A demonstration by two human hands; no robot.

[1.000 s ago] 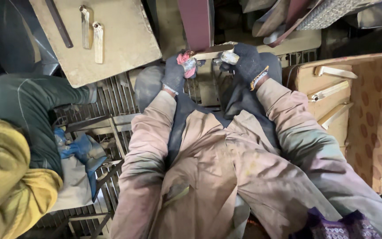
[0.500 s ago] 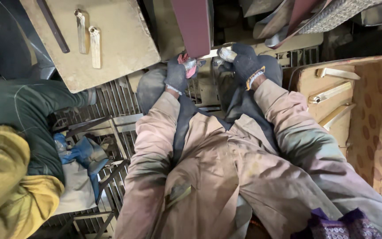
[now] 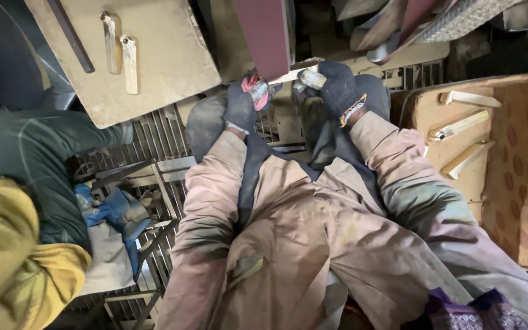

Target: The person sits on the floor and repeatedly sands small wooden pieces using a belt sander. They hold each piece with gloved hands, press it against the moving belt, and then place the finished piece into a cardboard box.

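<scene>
Metal bar (image 3: 297,71), pale and flat, is held level under the maroon sanding belt (image 3: 265,33), each end pinched in a gloved hand: left hand (image 3: 244,104) closed on the near end, right hand (image 3: 337,88) closed on the far end. It looks stiff, fairly light and possibly sharp-edged, so the ends seem the safest hold. Cardboard tray (image 3: 514,183) at the right holds similar bars (image 3: 459,125); two more lie on the tan board (image 3: 172,67).

Both hands wear dark knit cloth gloves, left hand (image 3: 241,105) and right hand (image 3: 337,88), gripping a pale, dull metal strip (image 3: 294,72). At twelve o'clock, a matt maroon sanding belt (image 3: 265,33) looks rough.
</scene>
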